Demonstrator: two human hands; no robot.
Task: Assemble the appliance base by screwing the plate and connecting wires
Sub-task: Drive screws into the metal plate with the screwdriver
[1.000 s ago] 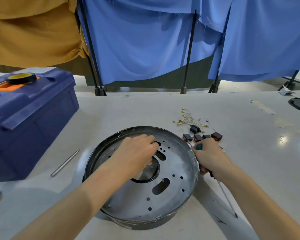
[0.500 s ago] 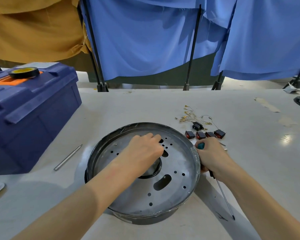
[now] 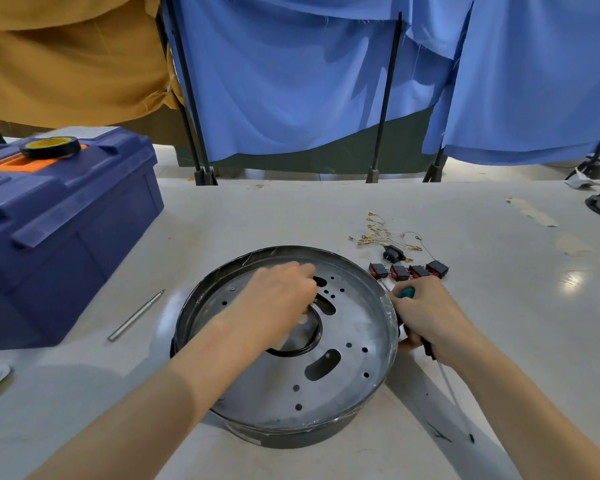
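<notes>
Head view. A round black appliance base sits on the pale surface, near its front edge, with a perforated metal plate seated inside the raised rim.

The left hand lies on the plate at the far edge of the central opening. Its fingers are curled and their tips are hidden, so whether they grip the plate or some small part cannot be told.

The right hand is closed round a teal-handled screwdriver and touches the right rim of the base; the shaft slants toward the viewer over bare surface.

Just beyond this hand, four red rocker switches form a row beside the rim. A black socket and thin wires with brass terminals lie behind them.

To the left, a slim metal rod lies between the base and a blue toolbox, which carries a tape roll. Open surface extends behind the base to the blue curtains.
</notes>
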